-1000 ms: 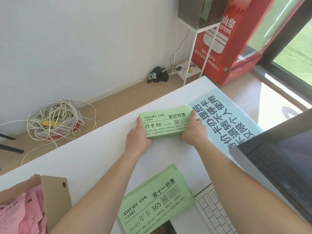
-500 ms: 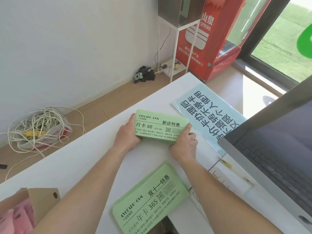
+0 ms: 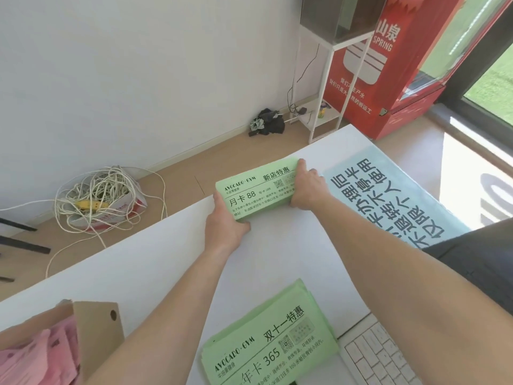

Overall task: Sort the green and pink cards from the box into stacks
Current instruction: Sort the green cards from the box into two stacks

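Left grip (image 3: 225, 222) and right grip (image 3: 306, 187) clamp the green 88-card stack (image 3: 255, 194) at the worktop's (image 3: 166, 259) far edge. Squaring its sides now seems wise.

The far card stack (image 3: 255, 195) is pale green with black print, as is the near card stack (image 3: 266, 343); the boxed cards (image 3: 36, 357) are pink, their box (image 3: 97, 329) brown; the sheet (image 3: 388, 195) pale blue, black-lettered.
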`<state>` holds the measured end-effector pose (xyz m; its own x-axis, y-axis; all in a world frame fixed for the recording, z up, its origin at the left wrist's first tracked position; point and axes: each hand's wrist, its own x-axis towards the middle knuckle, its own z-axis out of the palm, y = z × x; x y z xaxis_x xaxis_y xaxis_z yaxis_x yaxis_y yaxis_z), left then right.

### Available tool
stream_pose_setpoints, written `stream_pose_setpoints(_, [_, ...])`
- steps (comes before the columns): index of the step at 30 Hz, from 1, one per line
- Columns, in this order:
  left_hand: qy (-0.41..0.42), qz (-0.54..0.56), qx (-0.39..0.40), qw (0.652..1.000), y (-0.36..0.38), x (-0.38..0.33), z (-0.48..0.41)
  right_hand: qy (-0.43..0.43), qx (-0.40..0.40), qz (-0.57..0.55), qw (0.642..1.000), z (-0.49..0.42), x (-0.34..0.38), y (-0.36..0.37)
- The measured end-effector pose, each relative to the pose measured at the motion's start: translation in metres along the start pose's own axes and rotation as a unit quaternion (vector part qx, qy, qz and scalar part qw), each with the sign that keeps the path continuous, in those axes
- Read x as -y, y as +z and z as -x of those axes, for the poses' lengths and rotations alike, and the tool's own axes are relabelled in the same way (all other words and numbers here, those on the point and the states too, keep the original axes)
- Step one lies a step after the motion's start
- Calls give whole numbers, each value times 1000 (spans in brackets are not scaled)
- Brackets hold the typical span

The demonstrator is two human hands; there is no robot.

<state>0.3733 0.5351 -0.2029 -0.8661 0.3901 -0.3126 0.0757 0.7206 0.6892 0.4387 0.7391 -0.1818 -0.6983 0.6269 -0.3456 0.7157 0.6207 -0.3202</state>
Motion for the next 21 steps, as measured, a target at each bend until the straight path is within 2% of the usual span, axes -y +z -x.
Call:
stream_pose_setpoints(8, [3,-2,13,1000,8,-11,-20,4,2,10,1000,-26,-8,-9])
stream_pose_setpoints(11, [2,29,31,999,-1,-8,-18,14,12,-2,1000,-19,-7,-11])
stream_pose_setpoints(15, [-36,41,36,998,-31,19,19,57,-59,-61,995,27,-9,-7])
stream_pose_setpoints(17, [-51,34,34,998,-44,41,52,43,-90,-66,993,66,-15,2])
stream_pose_setpoints(19, [-58,25,22,998,-57,61,90,28,-60,-94,993,109,-23,15])
stream_pose_setpoints(21, [-61,13,18,998,-66,76,123,14,10,-105,994,147,-33,25])
